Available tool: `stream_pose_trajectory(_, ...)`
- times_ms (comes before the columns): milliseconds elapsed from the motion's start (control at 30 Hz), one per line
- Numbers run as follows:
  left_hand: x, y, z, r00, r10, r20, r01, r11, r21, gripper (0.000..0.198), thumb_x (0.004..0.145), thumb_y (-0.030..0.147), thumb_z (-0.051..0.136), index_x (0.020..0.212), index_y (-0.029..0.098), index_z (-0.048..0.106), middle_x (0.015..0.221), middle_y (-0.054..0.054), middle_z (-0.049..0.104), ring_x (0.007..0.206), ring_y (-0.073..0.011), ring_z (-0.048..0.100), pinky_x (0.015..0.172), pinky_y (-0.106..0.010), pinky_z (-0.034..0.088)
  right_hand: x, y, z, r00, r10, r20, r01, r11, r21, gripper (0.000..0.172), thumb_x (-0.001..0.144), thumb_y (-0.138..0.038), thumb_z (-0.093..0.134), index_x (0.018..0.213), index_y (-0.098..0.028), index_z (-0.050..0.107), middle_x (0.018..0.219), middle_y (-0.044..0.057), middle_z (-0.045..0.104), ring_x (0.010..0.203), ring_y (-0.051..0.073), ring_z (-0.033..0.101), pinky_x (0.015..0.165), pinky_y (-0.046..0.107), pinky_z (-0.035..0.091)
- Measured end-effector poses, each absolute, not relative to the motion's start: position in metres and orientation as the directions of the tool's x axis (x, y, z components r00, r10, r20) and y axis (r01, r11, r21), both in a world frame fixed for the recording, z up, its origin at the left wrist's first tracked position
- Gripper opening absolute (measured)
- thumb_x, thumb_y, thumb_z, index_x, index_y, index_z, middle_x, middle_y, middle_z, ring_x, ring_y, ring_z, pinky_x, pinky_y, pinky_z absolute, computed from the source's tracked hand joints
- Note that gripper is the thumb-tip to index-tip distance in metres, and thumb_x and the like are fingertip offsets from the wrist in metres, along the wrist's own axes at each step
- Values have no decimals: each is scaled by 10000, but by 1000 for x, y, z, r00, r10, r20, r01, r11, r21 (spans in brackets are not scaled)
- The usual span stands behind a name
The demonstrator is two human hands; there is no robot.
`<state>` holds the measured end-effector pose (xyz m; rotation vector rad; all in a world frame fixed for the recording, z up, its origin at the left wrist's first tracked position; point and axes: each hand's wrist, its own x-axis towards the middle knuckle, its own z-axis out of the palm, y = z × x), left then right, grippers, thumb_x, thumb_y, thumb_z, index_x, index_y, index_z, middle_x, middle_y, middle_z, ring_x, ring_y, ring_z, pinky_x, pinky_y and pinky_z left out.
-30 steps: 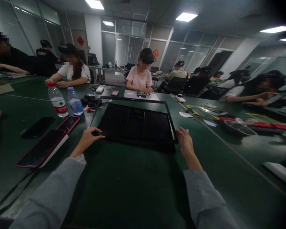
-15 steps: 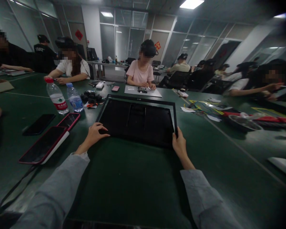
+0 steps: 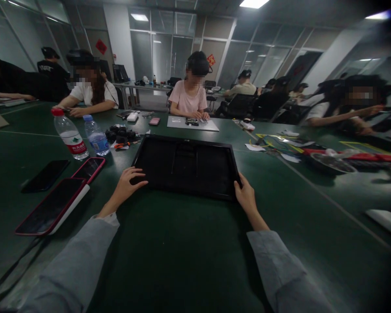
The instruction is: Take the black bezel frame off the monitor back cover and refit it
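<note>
A thin black monitor bezel (image 3: 232, 150) lies over a black monitor back cover (image 3: 156, 163) on the green table, their outlines nearly matching. My right hand (image 3: 246, 193) grips the bezel's right side near the lower corner, thumb on the front edge and fingers along the outer side. At the lower left corner is my left hand (image 3: 127, 187), its thumb and forefinger spread apart; its fingertips come up against the edge, and I cannot tell how firmly they touch. The cover's middle has a recessed upright section.
Left of the panel are phones (image 3: 54, 204), a red-capped bottle (image 3: 72, 137), a blue-capped bottle (image 3: 97, 138) and a dark cable bundle (image 3: 120, 134). Across the table a person (image 3: 190, 95) works at a white board (image 3: 177, 124). Loose wires and a round tray (image 3: 332, 164) lie right.
The bezel has come down onto the back cover, closing the gap of green table seen along its top and right. Both hands keep nearly the same places; the view has shifted slightly.
</note>
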<state>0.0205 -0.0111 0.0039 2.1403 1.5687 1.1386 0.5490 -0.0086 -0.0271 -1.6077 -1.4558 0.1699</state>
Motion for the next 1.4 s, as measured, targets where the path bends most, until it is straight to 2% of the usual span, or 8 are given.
stream_pose_trajectory(133, 19, 1, -8, -127, 874, 470, 657, -281, 700, 572, 888, 516, 705, 1360, 195, 667, 1476, -150, 588, 1456, -327, 472, 1241, -524, 339, 557, 1, -33, 281, 835, 473, 728, 136, -672, 628, 919, -418, 499, 1468, -125, 582, 1400, 168, 655, 1288, 329, 630, 1159, 541, 450)
stream_pose_trajectory(367, 3, 6, -20, -328, 883, 337, 576, -96, 812, 570, 907, 474, 652, 1376, 151, 662, 1327, -163, 701, 1121, -283, 707, 1048, -454, 538, 564, 9, -40, 223, 858, 464, 698, 191, -690, 636, 921, -440, 519, 1477, -134, 568, 1412, 157, 650, 1273, 320, 648, 1146, 539, 473)
stream_pose_trajectory(633, 2, -10, -1, -271, 900, 341, 841, 49, 538, 546, 995, 509, 489, 1340, 137, 693, 1226, -173, 740, 1050, -311, 707, 949, -414, 533, 553, 10, -30, 221, 859, 461, 776, 131, -616, 554, 914, -417, 530, 1396, -163, 635, 1343, 163, 690, 1215, 344, 677, 1133, 574, 472)
stream_pose_trajectory(833, 6, -18, 13, -206, 944, 257, 930, 108, 351, 530, 1018, 501, 435, 1355, 173, 679, 1066, -184, 774, 925, -345, 737, 834, -421, 531, 562, 19, -31, 196, 923, 331, 521, 188, -833, 605, 837, -495, 639, 1364, -200, 601, 1103, 116, 762, 1063, 304, 726, 994, 546, 573)
stream_pose_trajectory(900, 7, -18, 15, -208, 946, 251, 936, 118, 331, 539, 1020, 507, 420, 1343, 165, 684, 1057, -193, 773, 914, -355, 738, 823, -429, 531, 562, 20, -32, 210, 920, 331, 526, 180, -832, 615, 847, -513, 621, 1369, -190, 582, 1080, 126, 756, 1031, 305, 727, 970, 550, 576)
stream_pose_trajectory(1133, 4, -10, 6, -276, 928, 252, 814, 86, 575, 576, 984, 574, 472, 1296, 154, 714, 1136, -159, 779, 1021, -314, 727, 893, -378, 533, 556, 16, -29, 251, 883, 396, 749, 82, -658, 536, 886, -433, 543, 1357, -184, 605, 1118, 160, 737, 1069, 342, 707, 1023, 586, 517)
stream_pose_trajectory(1300, -18, -1, 0, -258, 941, 218, 717, 35, 696, 614, 932, 621, 518, 1277, 153, 713, 1174, -141, 771, 1059, -299, 721, 904, -362, 538, 566, 9, -24, 177, 956, 234, 563, 97, -821, 553, 814, -462, 664, 1311, -231, 596, 890, 56, 750, 831, 281, 728, 831, 505, 619)
stream_pose_trajectory(1400, -28, 0, 0, -292, 943, 157, 718, 107, 688, 650, 921, 683, 495, 1223, 153, 717, 1115, -146, 773, 1028, -302, 725, 886, -368, 543, 569, 1, -20, 113, 990, 90, 425, 33, -905, 623, 795, -521, 729, 1323, -221, 592, 900, 62, 752, 808, 272, 736, 761, 448, 641)
